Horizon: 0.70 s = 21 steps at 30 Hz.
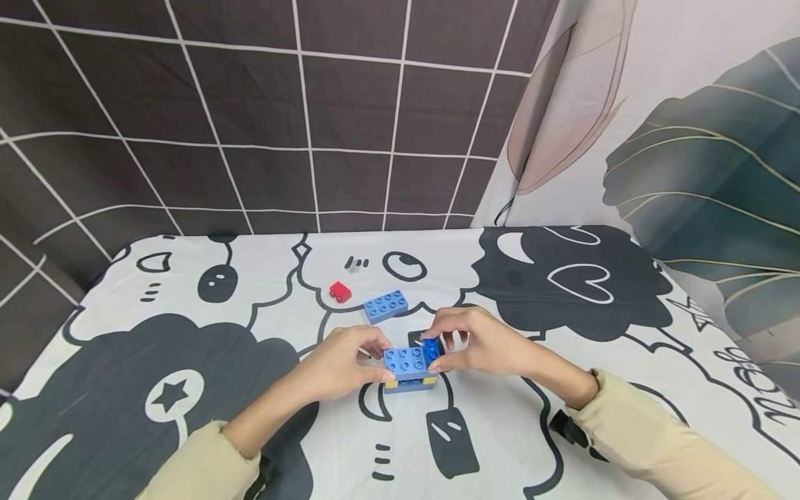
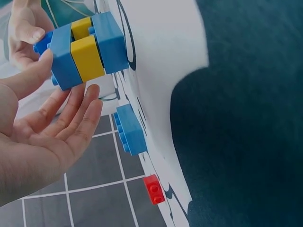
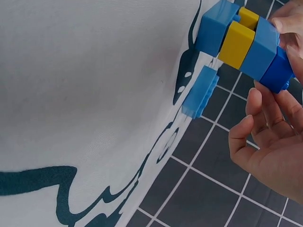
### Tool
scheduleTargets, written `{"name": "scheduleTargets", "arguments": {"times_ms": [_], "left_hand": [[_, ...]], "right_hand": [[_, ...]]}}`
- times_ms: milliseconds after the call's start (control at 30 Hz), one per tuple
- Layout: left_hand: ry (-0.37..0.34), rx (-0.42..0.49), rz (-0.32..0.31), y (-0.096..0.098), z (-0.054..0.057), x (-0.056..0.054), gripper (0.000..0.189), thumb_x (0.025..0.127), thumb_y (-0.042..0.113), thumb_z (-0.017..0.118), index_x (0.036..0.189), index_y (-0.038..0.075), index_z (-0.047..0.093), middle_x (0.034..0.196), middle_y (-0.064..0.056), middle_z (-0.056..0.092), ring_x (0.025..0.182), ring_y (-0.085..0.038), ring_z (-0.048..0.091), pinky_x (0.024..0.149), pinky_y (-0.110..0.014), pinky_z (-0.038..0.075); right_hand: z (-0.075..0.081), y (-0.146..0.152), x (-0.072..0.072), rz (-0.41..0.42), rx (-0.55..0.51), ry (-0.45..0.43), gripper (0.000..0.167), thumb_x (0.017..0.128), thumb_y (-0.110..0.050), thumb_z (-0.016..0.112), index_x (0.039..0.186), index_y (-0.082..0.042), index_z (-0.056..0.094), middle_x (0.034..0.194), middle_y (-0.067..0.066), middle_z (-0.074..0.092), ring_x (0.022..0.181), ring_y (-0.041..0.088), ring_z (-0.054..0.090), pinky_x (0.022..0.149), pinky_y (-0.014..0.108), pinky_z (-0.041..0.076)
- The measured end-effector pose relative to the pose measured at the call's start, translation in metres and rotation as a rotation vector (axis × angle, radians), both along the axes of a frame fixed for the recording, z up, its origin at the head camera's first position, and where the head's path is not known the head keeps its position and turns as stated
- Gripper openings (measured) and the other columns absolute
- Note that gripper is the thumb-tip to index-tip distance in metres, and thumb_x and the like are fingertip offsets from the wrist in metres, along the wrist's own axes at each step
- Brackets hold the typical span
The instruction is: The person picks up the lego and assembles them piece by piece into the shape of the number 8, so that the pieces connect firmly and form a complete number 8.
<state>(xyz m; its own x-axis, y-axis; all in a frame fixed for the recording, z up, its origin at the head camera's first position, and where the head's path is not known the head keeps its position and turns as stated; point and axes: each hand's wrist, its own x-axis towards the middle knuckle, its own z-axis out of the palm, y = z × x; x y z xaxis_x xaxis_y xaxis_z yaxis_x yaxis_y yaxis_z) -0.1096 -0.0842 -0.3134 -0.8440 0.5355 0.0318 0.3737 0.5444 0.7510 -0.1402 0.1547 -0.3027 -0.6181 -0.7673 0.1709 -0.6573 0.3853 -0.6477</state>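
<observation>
The block stack [image 1: 409,387] stands on the surface [image 1: 512,430], two yellow bricks [image 2: 88,59] sandwiched between blue ones. At its left end, the fingers of the left hand [image 1: 342,362] pinch the light blue top brick [image 1: 405,362], thumb near, forefinger beyond. A dark blue brick [image 1: 431,348] sits over its right end, between the right hand's [image 1: 484,340] pinching thumb and fingers. Farther out lie a loose blue brick [image 1: 385,306] and a red brick [image 1: 340,292].

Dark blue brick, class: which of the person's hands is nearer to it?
Right: the right hand pinches the dark blue brick, while the left hand holds the brick stack at the opposite end.
</observation>
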Motion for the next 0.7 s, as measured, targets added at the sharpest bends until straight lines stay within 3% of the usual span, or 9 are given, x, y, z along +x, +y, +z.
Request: {"name": "scheduleTargets", "arguments": {"times_ms": [333, 533, 700], "left_hand": [[-0.010, -0.006, -0.038, -0.003, -0.002, -0.005, 0.024, 0.076, 0.017, 0.075, 0.093, 0.006, 0.063, 0.086, 0.001, 0.063, 0.086, -0.016, 0.059, 0.080, -0.033, 0.049], [-0.060, -0.004, -0.066, -0.008, 0.000, -0.012, 0.031, 0.077, 0.020, 0.074, 0.099, 0.003, 0.063, 0.091, -0.003, 0.063, 0.090, -0.019, 0.059, 0.080, -0.033, 0.049], [-0.063, -0.015, -0.010, -0.016, 0.004, -0.022, 0.030, 0.079, 0.018, 0.072, 0.102, 0.000, 0.062, 0.095, -0.008, 0.063, 0.093, -0.021, 0.058, 0.082, -0.035, 0.049]], "right_hand": [[0.000, 0.001, 0.000, -0.007, 0.003, -0.005, 0.032, 0.073, -0.019, 0.077, 0.100, -0.003, 0.068, 0.080, -0.007, 0.057, 0.069, 0.014, 0.052, 0.058, 0.027, 0.041], [0.000, 0.001, 0.000, -0.012, 0.006, -0.006, 0.032, 0.073, -0.020, 0.077, 0.100, -0.004, 0.068, 0.080, -0.008, 0.057, 0.069, 0.013, 0.053, 0.060, 0.028, 0.042], [0.000, 0.001, 0.000, -0.010, -0.001, -0.008, 0.033, 0.073, -0.019, 0.077, 0.100, -0.003, 0.068, 0.080, -0.007, 0.058, 0.069, 0.014, 0.053, 0.060, 0.028, 0.043]]}}
